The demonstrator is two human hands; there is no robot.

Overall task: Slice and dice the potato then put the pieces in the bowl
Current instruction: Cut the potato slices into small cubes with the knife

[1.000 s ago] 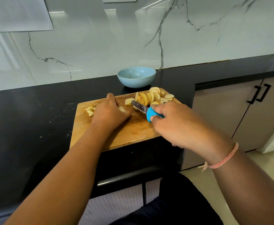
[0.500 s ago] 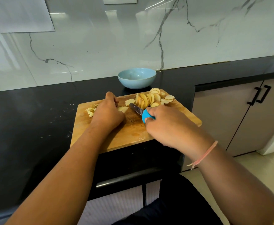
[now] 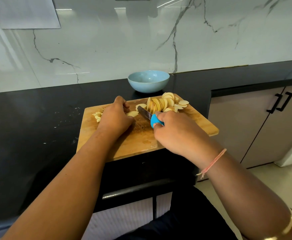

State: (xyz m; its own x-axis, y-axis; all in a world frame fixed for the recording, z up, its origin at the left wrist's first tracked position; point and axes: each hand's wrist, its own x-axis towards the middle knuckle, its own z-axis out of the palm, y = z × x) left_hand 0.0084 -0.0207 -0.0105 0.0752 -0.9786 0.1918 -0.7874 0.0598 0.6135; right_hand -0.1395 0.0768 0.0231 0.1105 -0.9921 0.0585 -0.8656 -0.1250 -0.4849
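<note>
Right hand (image 3: 179, 135) wraps round the blue handle of the knife (image 3: 147, 116). The blade points away and to the left, and it lies low over the cutting board (image 3: 138, 141). I cannot tell if the edge touches the wood.

Left hand (image 3: 115, 116) sits knuckles up just left of the blade, fingers curled down on a potato piece (image 3: 132, 113). The piece's pale edge shows from under the hand on the knife side. The fingertips are hidden from me.

- Potato slices (image 3: 160, 103): a fanned row standing on edge at the board's far right. A few rounds lie flat beside it near the corner, and the knife blade runs just in front of the row.
- Diced bits (image 3: 97, 116): a small heap at the board's far left, partly behind the left hand.
- Bowl (image 3: 148, 88): light blue, on the black countertop (image 3: 29, 127) just past the board's far edge, apart from the slices.

I note a pink thread bracelet (image 3: 212, 163) on the right wrist. The board's near edge overhangs the counter front.
</note>
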